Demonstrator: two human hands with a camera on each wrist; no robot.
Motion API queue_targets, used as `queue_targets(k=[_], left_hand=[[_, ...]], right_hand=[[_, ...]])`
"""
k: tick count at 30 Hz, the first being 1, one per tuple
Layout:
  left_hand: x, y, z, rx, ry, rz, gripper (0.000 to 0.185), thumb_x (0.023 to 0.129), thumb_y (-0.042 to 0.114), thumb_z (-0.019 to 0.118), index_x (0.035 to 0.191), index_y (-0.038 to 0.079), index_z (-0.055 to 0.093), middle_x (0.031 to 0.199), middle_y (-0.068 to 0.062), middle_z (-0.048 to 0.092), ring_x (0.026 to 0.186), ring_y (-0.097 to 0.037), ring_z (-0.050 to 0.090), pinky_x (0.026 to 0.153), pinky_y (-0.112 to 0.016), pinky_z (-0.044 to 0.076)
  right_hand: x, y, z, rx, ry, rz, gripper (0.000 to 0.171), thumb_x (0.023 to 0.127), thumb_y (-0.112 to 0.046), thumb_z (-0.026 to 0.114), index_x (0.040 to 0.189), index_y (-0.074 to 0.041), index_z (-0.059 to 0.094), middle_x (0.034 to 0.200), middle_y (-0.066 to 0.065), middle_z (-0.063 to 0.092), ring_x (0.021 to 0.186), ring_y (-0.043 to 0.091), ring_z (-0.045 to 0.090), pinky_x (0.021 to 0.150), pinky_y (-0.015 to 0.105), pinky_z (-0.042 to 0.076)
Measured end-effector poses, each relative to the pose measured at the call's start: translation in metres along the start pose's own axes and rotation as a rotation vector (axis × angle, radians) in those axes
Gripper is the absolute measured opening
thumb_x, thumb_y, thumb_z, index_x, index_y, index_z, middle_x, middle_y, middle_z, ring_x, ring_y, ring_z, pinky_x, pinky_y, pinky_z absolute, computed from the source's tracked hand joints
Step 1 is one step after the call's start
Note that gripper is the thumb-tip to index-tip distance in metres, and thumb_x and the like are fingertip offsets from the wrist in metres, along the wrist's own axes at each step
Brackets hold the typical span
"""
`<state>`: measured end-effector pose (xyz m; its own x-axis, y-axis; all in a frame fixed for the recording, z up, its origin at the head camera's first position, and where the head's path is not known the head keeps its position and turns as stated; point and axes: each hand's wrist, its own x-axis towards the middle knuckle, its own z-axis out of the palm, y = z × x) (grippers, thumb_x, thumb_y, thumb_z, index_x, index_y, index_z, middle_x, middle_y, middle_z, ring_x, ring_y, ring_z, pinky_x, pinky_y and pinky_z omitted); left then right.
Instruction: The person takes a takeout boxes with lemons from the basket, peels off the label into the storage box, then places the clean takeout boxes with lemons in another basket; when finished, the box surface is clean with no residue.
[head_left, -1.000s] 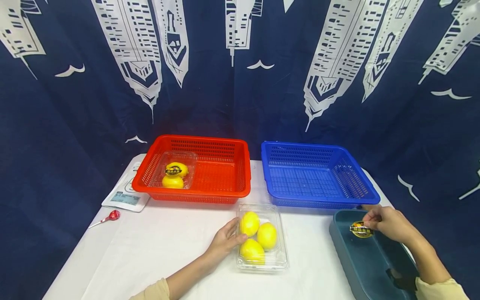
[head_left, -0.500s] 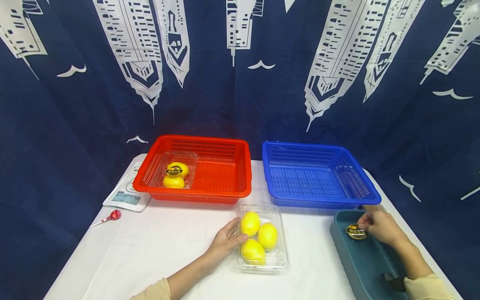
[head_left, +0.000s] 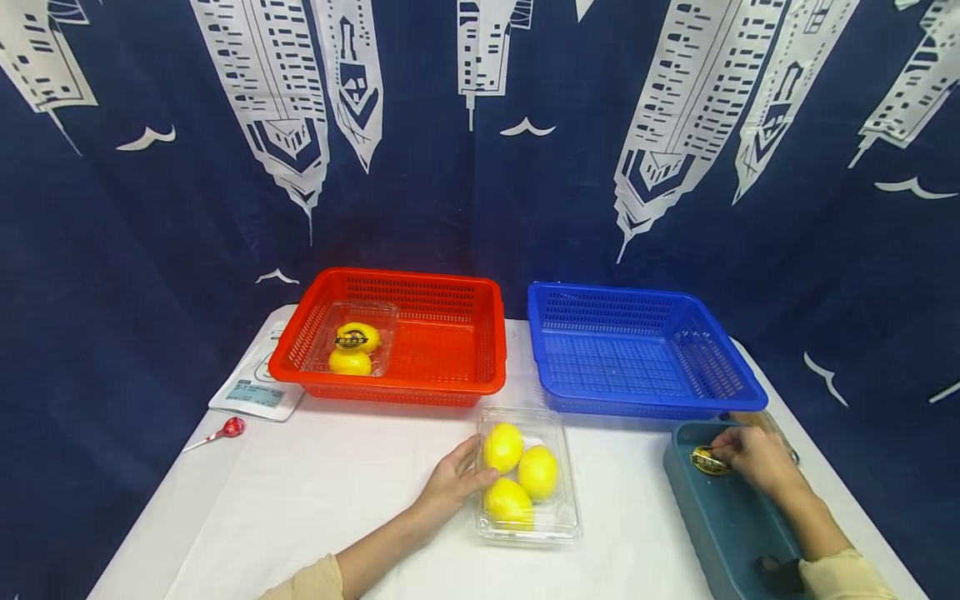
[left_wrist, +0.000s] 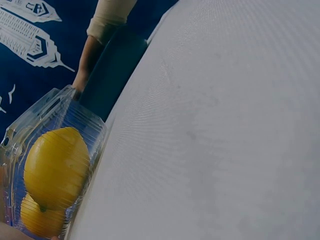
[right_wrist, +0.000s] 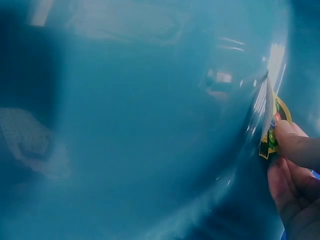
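My left hand (head_left: 453, 479) grips the left edge of a clear plastic clamshell box (head_left: 553, 515), thumb over its lid. Lemons (head_left: 538, 472) lie inside; two show in the left wrist view, the nearer lemon (left_wrist: 56, 167) filling much of the box. My right hand (head_left: 756, 460) pinches a black-and-gold sticker (head_left: 709, 461) over the far end of a teal tray (head_left: 693, 517). Close up in the right wrist view, thumb and fingers hold the sticker (right_wrist: 272, 131) by one edge, beside the tray's glossy surface.
A red basket (head_left: 390, 390) at the back holds another lemon box (head_left: 386, 321) bearing a similar sticker. Right of it stands a blue basket (head_left: 645, 404). A lollipop (head_left: 233, 427) and a white pouch (head_left: 258, 400) lie at left. Something brown (head_left: 753, 419) is partly hidden behind the tray.
My right hand has moved a little left over the tray, carrying the sticker with it. The left hand and the box keep their place; the head view shifts slightly.
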<state>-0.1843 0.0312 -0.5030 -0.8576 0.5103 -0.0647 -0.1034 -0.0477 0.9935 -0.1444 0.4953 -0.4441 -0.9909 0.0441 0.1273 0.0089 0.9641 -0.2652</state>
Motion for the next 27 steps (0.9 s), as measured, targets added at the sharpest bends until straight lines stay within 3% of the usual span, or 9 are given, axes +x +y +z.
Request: queue_targets(k=[6,14,27], left_hand=[[0.0001,0.0004,0.0001,0.005,0.003,0.003,0.086,0.091,0.031,0.066,0.151,-0.008,0.018,0.16,-0.026,0.017,0.148,-0.043,0.016,0.121,-0.05,0.02],[0.0,0.0002,0.0001,0.012,0.002,0.006,0.085,0.091,0.029,0.065,0.151,-0.008,0.019,0.159,-0.026,0.017,0.148,-0.042,0.016,0.121,-0.05,0.02],[0.0017,0.0004,0.0009,0.008,0.003,0.008,0.083,0.091,0.029,0.065,0.151,-0.007,0.019,0.159,-0.026,0.017,0.148,-0.042,0.016,0.121,-0.049,0.02]], right_hand=[[0.002,-0.001,0.0011,-0.001,-0.007,-0.018,0.004,0.076,-0.004,0.074,0.079,-0.002,0.071,0.071,0.004,0.07,0.062,0.01,0.058,0.054,0.027,0.045],[0.0023,-0.0006,0.0027,0.013,-0.083,-0.024,0.033,0.065,-0.012,0.085,0.091,0.002,0.071,0.078,0.009,0.071,0.069,0.017,0.063,0.058,0.03,0.049],[-0.0005,-0.0011,0.0001,0.015,-0.113,-0.004,0.035,0.067,-0.012,0.084,0.092,0.008,0.068,0.081,0.014,0.072,0.073,0.024,0.066,0.061,0.033,0.052]])
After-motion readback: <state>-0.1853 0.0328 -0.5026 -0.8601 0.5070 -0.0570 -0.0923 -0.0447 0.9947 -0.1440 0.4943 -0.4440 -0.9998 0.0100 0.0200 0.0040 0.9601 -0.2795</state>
